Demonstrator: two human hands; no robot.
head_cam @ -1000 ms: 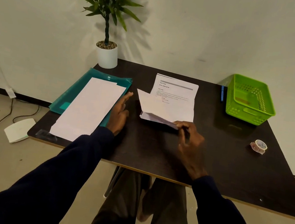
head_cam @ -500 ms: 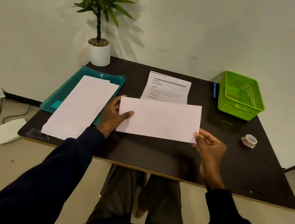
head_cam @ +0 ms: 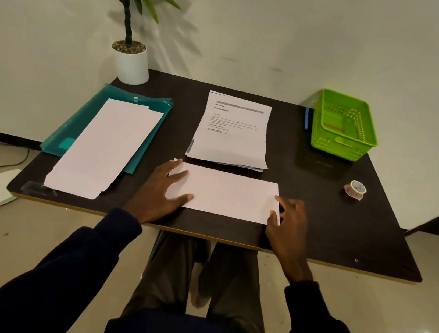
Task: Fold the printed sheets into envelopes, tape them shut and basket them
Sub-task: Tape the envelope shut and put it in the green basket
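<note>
While the folded sheet [head_cam: 228, 194] lies flat just inside the front edge of the dark table [head_cam: 315, 236], the left hand [head_cam: 160, 190] presses its left end with fingers spread straight. The right hand [head_cam: 289, 221] touches the right end with bent fingertips; whether it grips, I cannot tell. Bare tabletop stretches toward 3 o'clock, where a tape roll [head_cam: 354, 188] sits. Printed sheets [head_cam: 234, 134] are stacked at 12, just beyond the folded sheet, and blank paper [head_cam: 108, 148] lies on a teal folder [head_cam: 126, 96] at 10. At 2 o'clock stands the green basket [head_cam: 342, 147]; its contents are unclear.
</note>
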